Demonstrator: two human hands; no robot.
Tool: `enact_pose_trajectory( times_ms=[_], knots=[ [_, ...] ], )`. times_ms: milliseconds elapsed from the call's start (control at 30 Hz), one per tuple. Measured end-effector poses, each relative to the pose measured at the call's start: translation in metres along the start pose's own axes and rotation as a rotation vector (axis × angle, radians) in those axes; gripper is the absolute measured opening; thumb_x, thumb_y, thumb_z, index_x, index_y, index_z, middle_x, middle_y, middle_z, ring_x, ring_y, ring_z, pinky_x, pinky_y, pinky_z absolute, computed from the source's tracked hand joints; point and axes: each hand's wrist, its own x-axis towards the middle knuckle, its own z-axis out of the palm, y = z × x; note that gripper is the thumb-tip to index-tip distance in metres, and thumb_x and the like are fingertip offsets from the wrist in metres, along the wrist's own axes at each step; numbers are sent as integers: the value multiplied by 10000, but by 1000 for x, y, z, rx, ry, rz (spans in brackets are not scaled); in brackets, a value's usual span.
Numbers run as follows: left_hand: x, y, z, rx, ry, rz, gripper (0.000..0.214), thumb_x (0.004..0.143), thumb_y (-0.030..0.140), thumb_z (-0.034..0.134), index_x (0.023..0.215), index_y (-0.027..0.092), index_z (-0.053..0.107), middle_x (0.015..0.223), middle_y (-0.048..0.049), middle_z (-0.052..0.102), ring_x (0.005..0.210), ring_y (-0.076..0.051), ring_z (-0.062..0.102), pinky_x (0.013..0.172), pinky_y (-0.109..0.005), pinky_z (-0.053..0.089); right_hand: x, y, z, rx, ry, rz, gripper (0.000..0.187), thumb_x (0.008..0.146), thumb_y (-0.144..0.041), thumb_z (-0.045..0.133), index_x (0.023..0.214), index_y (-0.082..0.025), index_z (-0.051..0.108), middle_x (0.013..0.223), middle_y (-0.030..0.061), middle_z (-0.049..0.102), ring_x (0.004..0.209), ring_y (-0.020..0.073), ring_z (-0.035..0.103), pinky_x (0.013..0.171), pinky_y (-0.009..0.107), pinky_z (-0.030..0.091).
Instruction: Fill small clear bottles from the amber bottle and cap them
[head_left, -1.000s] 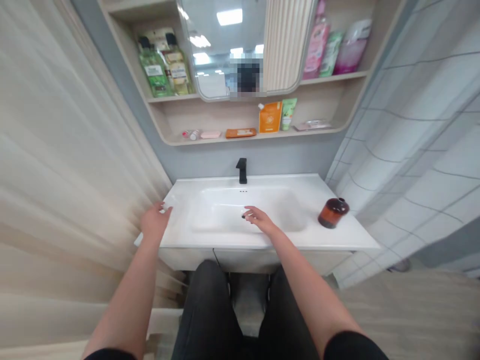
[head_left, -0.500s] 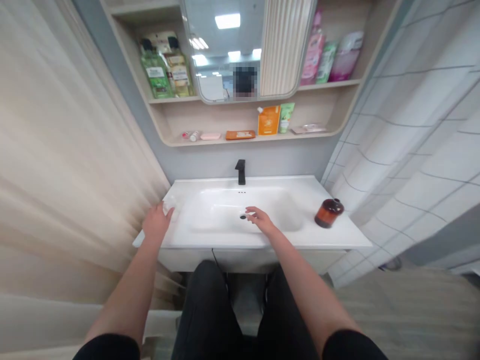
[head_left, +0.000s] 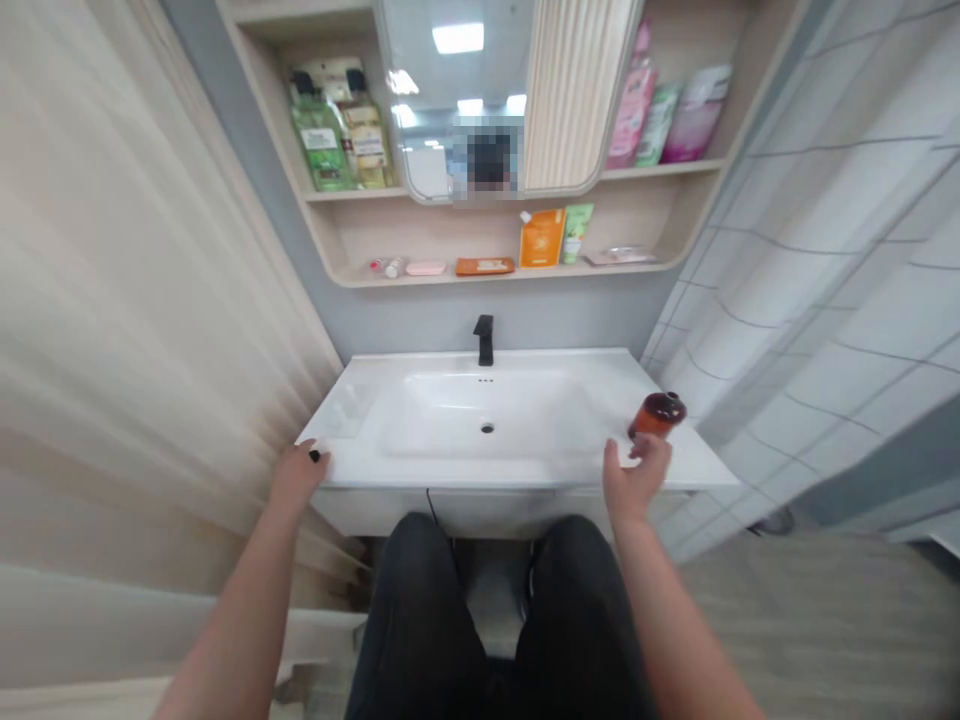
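Note:
At the left front of the white countertop, my left hand (head_left: 294, 472) is closed around a small item with a black end (head_left: 314, 455); its kind is too small to make out. Just behind that hand stands a clear see-through container (head_left: 349, 408). My right hand (head_left: 634, 478) is over the right front of the counter, thumb and fingers apart and empty. Right behind its fingers is a brown amber bottle (head_left: 661, 408) with an uncapped-looking dark neck; the fingers cover its lower part, and I cannot tell whether they touch it.
Between the hands lies the white sink basin (head_left: 517, 410) with a black faucet (head_left: 485, 340) behind it. A wall cabinet holds green and yellow bottles (head_left: 341, 135), pink bottles (head_left: 632, 110) and an orange pouch (head_left: 541, 238). A curtain (head_left: 150, 300) hangs close on the left.
My right hand has moved from above the basin to the right, up to the amber bottle. My left hand has drawn back from the clear container toward the counter's left front, with the black-ended item now showing.

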Motion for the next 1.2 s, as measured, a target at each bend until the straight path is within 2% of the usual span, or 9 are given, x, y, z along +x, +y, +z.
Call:
enact_pose_trajectory(
  times_ms=[133,233,300,400,567,733,967,1067,1200],
  knots=[
    [5,-5,4,-79,12,15,372,870,383,598,1063,138,801,1062,-219,797,1063,-404,740,959,-500,576,34,50,-41,-123,85,150,916,753,-573,811,1474,-185,399,1444,195,447,1226,354,545,1011,541,534],
    [-15,4,7,-265,144,-87,428,856,505,649,1085,176,798,979,-167,796,992,-394,748,927,-523,584,66,73,-41,-108,-20,238,1230,635,-663,865,1591,-144,290,1590,259,378,1426,427,457,1181,584,434],
    [-38,21,7,-456,206,-156,476,825,567,699,1121,202,777,941,-119,791,949,-363,755,920,-518,589,82,83,-32,-52,-157,327,1345,562,-666,894,1619,-128,261,1601,279,417,1423,424,497,1187,544,438],
    [-73,60,3,-824,203,-173,497,749,559,799,1097,214,720,922,-70,787,912,-305,770,889,-464,609,93,90,-17,-59,-313,442,1294,507,-613,913,1579,-146,358,1463,253,597,1272,396,631,1068,485,512],
    [-109,130,-18,-1308,6,-25,482,645,479,931,919,210,638,1002,-77,794,1000,-288,801,920,-416,614,91,81,-13,-238,-312,439,874,532,-656,870,1242,-209,623,1080,139,749,963,344,688,872,461,529],
    [-134,196,-48,-1426,-192,171,437,711,474,942,956,195,712,1064,-114,821,1055,-281,789,970,-442,613,62,26,-23,-117,-376,319,850,542,-697,871,1198,-202,653,1009,99,755,831,276,650,804,434,543],
    [-184,282,-86,-1575,-281,439,312,828,413,896,1011,199,763,1136,-111,822,1086,-241,776,1046,-438,599,-27,-114,-46,260,-602,107,764,692,-508,920,1341,-197,663,1175,114,789,1028,315,741,947,459,604],
    [-204,291,-98,-1580,-305,502,269,864,386,875,1047,209,790,1147,-102,818,1100,-241,771,1074,-439,595,-58,-160,-59,336,-704,62,790,684,-440,944,1386,-223,652,1245,106,785,1088,327,753,986,463,609],
    [-225,278,-111,-1536,-341,552,229,856,358,884,1007,205,804,1136,-103,816,1091,-250,771,1062,-437,608,-82,-191,-76,357,-803,33,812,668,-411,960,1400,-258,646,1271,88,785,1094,333,767,975,466,620]
  ],
)
